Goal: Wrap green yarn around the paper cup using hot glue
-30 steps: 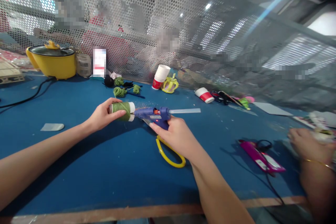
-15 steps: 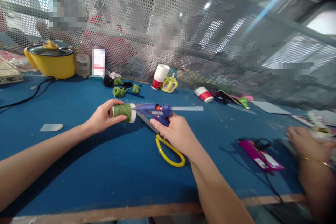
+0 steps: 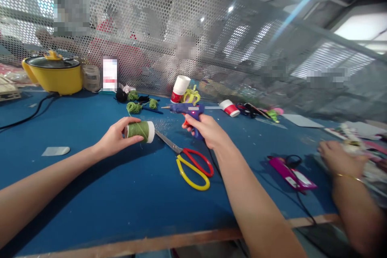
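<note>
My left hand (image 3: 113, 140) grips a white cup wrapped in green yarn (image 3: 139, 131), held on its side just above the blue table (image 3: 90, 193). My right hand (image 3: 207, 130) is closed on the handle of a blue glue gun (image 3: 186, 109), raised to the right of the cup with its nozzle pointing left, apart from the cup. A clear glue stick pokes out of the gun's back. Scissors (image 3: 187, 158) with red and yellow handles lie open on the table between my arms.
A yellow pot (image 3: 53, 74) stands at the back left, with green yarn bundles (image 3: 134, 107), paper cups (image 3: 179, 88) and a yellow crown shape along the mesh wall. A pink device (image 3: 292, 173) with a black cord lies right. Another person's hand (image 3: 338, 159) works at the far right.
My right hand lifted the glue gun up and away from the cup's end, uncovering the scissors. The left hand keeps the cup in about the same place.
</note>
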`<act>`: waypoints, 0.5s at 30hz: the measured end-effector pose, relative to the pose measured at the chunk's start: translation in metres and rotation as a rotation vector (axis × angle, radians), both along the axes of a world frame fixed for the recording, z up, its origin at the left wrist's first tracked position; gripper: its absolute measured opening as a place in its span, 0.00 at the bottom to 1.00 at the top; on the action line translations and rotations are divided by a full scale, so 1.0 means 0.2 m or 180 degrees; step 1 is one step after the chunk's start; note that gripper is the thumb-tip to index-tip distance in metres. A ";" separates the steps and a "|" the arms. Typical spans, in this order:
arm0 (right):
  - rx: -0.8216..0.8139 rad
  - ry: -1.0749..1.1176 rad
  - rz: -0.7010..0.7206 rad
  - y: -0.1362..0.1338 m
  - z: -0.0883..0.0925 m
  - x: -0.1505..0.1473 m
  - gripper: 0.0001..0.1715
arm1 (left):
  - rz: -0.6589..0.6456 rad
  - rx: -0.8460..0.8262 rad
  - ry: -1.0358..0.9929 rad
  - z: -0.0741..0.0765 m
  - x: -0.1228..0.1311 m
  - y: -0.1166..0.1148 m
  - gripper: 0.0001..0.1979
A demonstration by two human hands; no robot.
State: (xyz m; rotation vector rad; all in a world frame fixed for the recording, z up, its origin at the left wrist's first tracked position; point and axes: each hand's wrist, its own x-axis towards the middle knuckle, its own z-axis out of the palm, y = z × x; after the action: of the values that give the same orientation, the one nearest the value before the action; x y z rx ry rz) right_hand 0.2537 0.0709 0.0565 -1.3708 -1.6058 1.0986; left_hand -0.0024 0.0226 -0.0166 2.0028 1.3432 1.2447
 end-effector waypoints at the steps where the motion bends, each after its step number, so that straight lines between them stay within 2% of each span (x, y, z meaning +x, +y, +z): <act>1: -0.0103 -0.0060 -0.0065 0.05 -0.01 0.01 0.14 | -0.0013 -0.0008 0.0002 0.00 0.00 0.00 0.23; 5: -0.0327 -0.0606 -0.0422 0.19 -0.11 0.01 0.17 | -0.0083 -0.0023 -0.0009 -0.01 0.00 0.01 0.24; 10: -0.0222 -0.1240 -0.0635 0.26 -0.22 0.00 0.17 | -0.0108 -0.0017 -0.0046 0.01 0.00 0.00 0.23; 12: 0.0004 -0.1511 -0.0745 0.26 -0.22 -0.01 0.16 | -0.0109 -0.0007 -0.0033 0.01 0.01 0.00 0.23; 15: 0.0556 -0.1796 -0.0864 0.20 -0.16 -0.06 0.11 | -0.0128 0.0021 0.0023 0.01 0.01 0.00 0.23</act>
State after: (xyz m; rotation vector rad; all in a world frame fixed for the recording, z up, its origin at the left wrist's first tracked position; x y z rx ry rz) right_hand 0.2409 0.1106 0.0249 -1.8141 -1.7735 0.4143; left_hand -0.0002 0.0219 -0.0151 2.0306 1.2973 1.2263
